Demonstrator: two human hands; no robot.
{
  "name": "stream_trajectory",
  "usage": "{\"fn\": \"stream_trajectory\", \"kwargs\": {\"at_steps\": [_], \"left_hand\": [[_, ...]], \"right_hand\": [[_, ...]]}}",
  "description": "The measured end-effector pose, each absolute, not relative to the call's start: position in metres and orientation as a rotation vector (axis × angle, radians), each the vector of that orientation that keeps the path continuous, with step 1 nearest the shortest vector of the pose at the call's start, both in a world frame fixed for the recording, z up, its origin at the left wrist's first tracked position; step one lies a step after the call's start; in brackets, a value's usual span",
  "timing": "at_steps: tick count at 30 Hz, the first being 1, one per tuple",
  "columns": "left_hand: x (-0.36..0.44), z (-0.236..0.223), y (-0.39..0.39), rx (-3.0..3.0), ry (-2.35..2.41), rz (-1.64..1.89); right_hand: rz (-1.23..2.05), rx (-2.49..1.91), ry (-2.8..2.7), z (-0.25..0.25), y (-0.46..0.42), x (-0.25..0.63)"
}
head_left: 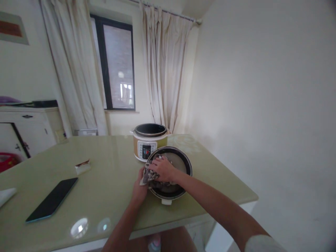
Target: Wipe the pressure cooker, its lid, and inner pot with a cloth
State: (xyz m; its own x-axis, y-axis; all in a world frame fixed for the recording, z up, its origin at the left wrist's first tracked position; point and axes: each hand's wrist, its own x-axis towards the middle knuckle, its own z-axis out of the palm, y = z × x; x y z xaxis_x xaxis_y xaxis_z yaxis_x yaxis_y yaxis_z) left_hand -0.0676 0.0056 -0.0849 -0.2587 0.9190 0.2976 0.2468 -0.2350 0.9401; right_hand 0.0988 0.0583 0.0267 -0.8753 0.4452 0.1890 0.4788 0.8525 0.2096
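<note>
A round pressure cooker lid [181, 161] rests at the table's near right, its grey inner face and black rim towards me. My right hand [165, 168] presses a crumpled patterned cloth [150, 175] against the lid's left inner side, fingers closed over it. At the lid's left edge, my left hand [139, 186] grips the rim, and part of the cloth hangs beside it. Some of its fingers are hidden. Just behind the lid stands the electric pressure cooker [137, 145], uncovered, its dark inside showing and its control panel facing me.
A dark tablet-like slab [52, 199] lies on the greenish glossy table [105, 196] at the left. Near it is a small white packet [83, 167]. Something white [6, 195] sits at the far left edge. A wall [275, 105] rises on the right.
</note>
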Motion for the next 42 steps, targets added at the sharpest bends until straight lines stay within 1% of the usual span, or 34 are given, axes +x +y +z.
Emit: {"fn": "stream_trajectory", "kwargs": {"at_steps": [3, 6, 10, 12, 15, 17, 21, 25, 28, 32, 37, 40, 42], "left_hand": [[-0.067, -0.086, 0.007, 1.459, 1.432, 1.542], [-0.066, -0.085, 0.006, 1.461, 1.501, 1.514], [-0.066, -0.083, 0.003, 1.465, 1.518, 1.484], [-0.065, -0.081, 0.002, 1.452, 1.514, 1.491], [-0.063, -0.078, 0.0, 1.449, 1.515, 1.503], [-0.062, -0.076, -0.001, 1.455, 1.521, 1.504], [-0.058, -0.072, -0.002, 1.45, 1.58, 1.459], [-0.056, -0.068, -0.002, 1.467, 1.695, 1.416], [-0.058, -0.068, -0.002, 1.465, 1.643, 1.438], [-0.066, -0.073, -0.002, 1.414, 1.545, 1.468], [-0.067, -0.078, -0.001, 1.451, 1.615, 1.479], [-0.064, -0.079, 0.001, 1.479, 1.62, 1.477], [-0.063, -0.078, 0.002, 1.491, 1.61, 1.478]], "right_hand": [[-0.482, -0.765, -2.858, 0.035, 0.074, 0.091], [-0.563, -0.926, -2.789, 0.047, 0.089, 0.095], [-0.693, -1.089, -2.715, 0.06, 0.1, 0.119], [-0.68, -1.154, -2.718, 0.064, 0.099, 0.135], [-0.554, -1.278, -2.788, 0.068, 0.089, 0.162], [-0.402, -1.322, -2.89, 0.071, 0.078, 0.178], [-0.071, -1.258, -3.065, 0.068, 0.049, 0.191], [0.095, -1.072, -3.036, 0.041, 0.027, 0.165], [0.152, -1.038, -2.836, 0.018, 0.024, 0.129], [0.062, -1.026, -2.638, 0.004, 0.032, 0.1], [-0.075, -0.887, -2.955, 0.02, 0.04, 0.129], [-0.196, -0.974, -3.138, 0.037, 0.044, 0.161], [-0.342, -1.032, -3.18, 0.048, 0.048, 0.177]]}}
